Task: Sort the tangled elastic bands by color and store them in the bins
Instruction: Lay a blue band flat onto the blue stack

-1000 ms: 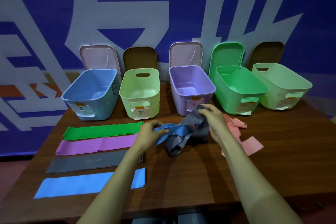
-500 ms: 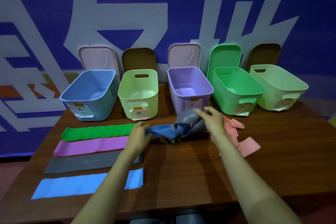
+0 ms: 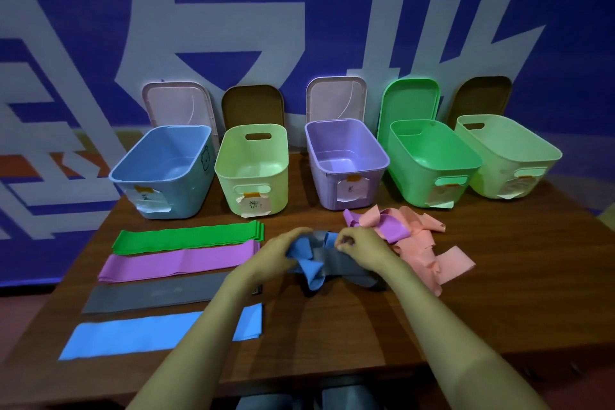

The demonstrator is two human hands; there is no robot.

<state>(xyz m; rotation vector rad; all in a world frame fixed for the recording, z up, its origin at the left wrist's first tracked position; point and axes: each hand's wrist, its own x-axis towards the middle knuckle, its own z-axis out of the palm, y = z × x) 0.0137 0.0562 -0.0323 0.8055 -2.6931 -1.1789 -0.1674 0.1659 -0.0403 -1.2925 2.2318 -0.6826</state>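
Fingers [image 3: 294, 238] of the left hand [image 3: 278, 251] curl round a bunched blue band [image 3: 311, 268] and grip it at its upper fold. The right hand [image 3: 362, 251] faces it, just beside it. Its fingers [image 3: 346, 241] are bent tight and pinch the top edge of a grey band [image 3: 337, 258] where it winds through the blue one. Both hands sit low over the counter [image 3: 332, 326], backs up. The forearms come in from the near edge and draw together. The left forearm crosses the right ends of a grey strip [image 3: 153, 294] and a blue strip [image 3: 139, 338].

The knotted blue and grey bands lie on the counter between and under the hands, in front of the purple bin [image 3: 346, 163]. Just right of the right hand is a heap of pink bands [image 3: 419, 253] with a purple band [image 3: 391, 226] looped through it.

Left of the hands, four flat lots lie side by side. From far to near they are a green strip [image 3: 186, 236], a purple strip [image 3: 176, 263], the grey strip and the blue strip.

Along the far edge stand five open bins: a blue bin [image 3: 163, 176], a yellow bin [image 3: 253, 170], the purple bin, a green bin [image 3: 432, 163] and a pale bin [image 3: 506, 156]. Each has a paper label taped to its front, and a lid [image 3: 336, 100] leans upright behind each one
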